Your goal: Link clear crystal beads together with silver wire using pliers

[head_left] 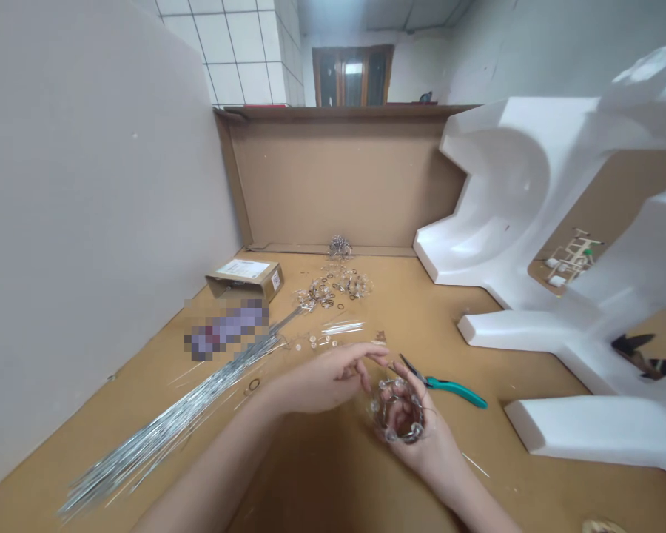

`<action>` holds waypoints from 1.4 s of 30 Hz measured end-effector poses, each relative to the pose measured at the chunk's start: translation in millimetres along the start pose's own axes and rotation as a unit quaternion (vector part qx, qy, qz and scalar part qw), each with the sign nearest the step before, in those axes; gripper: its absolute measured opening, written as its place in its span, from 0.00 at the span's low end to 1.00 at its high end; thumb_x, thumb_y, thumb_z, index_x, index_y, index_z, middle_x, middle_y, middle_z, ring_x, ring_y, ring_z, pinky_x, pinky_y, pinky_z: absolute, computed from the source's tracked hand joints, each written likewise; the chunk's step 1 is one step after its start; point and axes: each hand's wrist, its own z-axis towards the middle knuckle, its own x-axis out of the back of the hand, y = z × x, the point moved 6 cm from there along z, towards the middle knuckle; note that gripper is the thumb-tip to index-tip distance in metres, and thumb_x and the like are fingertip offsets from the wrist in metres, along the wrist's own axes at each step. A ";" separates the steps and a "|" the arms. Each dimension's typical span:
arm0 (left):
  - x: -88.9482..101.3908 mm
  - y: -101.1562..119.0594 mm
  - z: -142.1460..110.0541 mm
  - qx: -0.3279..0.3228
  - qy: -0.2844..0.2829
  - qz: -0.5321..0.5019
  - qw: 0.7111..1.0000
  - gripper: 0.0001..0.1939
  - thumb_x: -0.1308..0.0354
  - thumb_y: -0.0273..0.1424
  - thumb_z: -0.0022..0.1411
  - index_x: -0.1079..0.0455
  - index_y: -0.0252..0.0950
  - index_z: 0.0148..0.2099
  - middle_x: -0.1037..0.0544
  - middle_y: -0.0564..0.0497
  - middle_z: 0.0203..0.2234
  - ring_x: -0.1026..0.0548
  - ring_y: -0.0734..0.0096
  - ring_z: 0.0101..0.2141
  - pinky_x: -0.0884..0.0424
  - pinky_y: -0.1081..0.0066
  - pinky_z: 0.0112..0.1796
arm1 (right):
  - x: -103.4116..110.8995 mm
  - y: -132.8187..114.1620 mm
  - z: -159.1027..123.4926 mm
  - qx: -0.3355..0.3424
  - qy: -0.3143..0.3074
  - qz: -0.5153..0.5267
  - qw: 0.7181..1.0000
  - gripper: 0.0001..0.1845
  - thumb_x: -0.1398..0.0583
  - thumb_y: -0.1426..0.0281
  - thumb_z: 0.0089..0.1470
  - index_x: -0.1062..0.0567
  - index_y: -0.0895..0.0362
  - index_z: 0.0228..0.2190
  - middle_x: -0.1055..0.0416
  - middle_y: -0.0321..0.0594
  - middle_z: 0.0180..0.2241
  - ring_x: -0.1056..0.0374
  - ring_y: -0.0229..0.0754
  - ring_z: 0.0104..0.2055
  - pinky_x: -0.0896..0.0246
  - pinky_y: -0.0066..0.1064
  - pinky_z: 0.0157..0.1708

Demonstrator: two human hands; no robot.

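Note:
A round ring of thin wire set with clear beads [389, 435] rests in the curled fingers of my right hand [430, 444], which is closed around it. From the left, my left hand [327, 377] reaches over to the top of the ring, its fingers bent and close to my right fingertips. Whatever is between those left fingers is too small to make out. Fine wire ends stick out around the ring. Just right of my hands lie pliers with teal handles [458, 390], their jaws partly behind my right fingers.
A long bundle of silvery wires [183, 403] stretches across the left side. Loose beads and small rings [333, 289] lie farther back, near a cardboard box [247, 277] and a blurred-out purple item [230, 331]. White foam packing [499, 192] stands along the right. A cardboard wall [344, 178] closes the back.

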 end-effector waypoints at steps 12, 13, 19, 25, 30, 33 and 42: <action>-4.6 3.0 4.9 -0.029 -0.039 -0.110 0.993 0.10 0.50 0.29 0.59 0.32 0.37 0.43 0.29 0.48 0.40 0.29 0.71 0.36 0.33 0.71 0.37 | -8.4 -4.2 -6.5 0.018 -0.051 -0.009 0.998 0.45 0.39 0.78 0.35 0.53 0.49 0.52 0.35 0.37 0.36 0.38 0.32 0.22 0.39 0.28 0.23; -4.0 5.3 2.8 -0.029 -0.058 -0.109 0.992 0.12 0.50 0.28 0.59 0.33 0.38 0.46 0.30 0.47 0.42 0.29 0.71 0.37 0.33 0.71 0.37 | -8.0 -4.2 -6.4 0.019 -0.051 -0.003 0.999 0.45 0.39 0.78 0.35 0.54 0.49 0.53 0.36 0.37 0.36 0.38 0.32 0.22 0.39 0.28 0.24; -1.3 14.5 -10.2 -0.017 -0.097 0.030 0.995 0.41 0.38 0.30 0.46 0.52 0.47 0.61 0.37 0.49 0.53 0.34 0.62 0.47 0.35 0.66 0.44 | -8.8 -2.0 -6.7 -0.013 -0.078 -0.002 0.997 0.45 0.40 0.76 0.37 0.55 0.51 0.54 0.35 0.39 0.37 0.35 0.35 0.25 0.38 0.30 0.27; -17.4 17.9 -10.1 -0.021 -0.028 0.117 0.992 0.48 0.37 0.40 0.44 0.57 0.43 0.63 0.49 0.47 0.60 0.48 0.55 0.57 0.48 0.59 0.54 | -3.0 -2.1 -4.2 -0.002 -0.022 -0.118 0.993 0.43 0.40 0.76 0.37 0.51 0.54 0.54 0.33 0.38 0.35 0.35 0.36 0.24 0.38 0.30 0.25; -37.4 20.3 1.1 -0.069 0.001 0.159 0.985 0.46 0.39 0.42 0.45 0.56 0.42 0.62 0.51 0.45 0.60 0.50 0.54 0.57 0.47 0.58 0.54 | 4.8 2.8 -3.0 0.028 0.020 -0.177 0.984 0.36 0.39 0.74 0.37 0.43 0.55 0.50 0.34 0.34 0.27 0.37 0.37 0.22 0.40 0.29 0.21; -44.5 24.4 7.6 -0.123 0.022 0.177 0.976 0.34 0.40 0.42 0.48 0.44 0.42 0.57 0.43 0.45 0.56 0.44 0.56 0.54 0.46 0.60 0.52 | 7.0 4.2 -2.4 0.062 0.027 -0.187 0.980 0.24 0.42 0.75 0.38 0.37 0.55 0.42 0.36 0.33 0.25 0.37 0.39 0.24 0.39 0.30 0.22; -36.6 17.6 15.7 -0.161 0.130 0.097 0.974 0.09 0.52 0.29 0.59 0.31 0.36 0.36 0.28 0.48 0.36 0.32 0.69 0.39 0.38 0.70 0.42 | -0.3 -19.9 -1.3 0.064 0.011 -0.147 0.987 0.37 0.40 0.75 0.37 0.45 0.53 0.50 0.34 0.44 0.43 0.35 0.48 0.44 0.36 0.37 0.39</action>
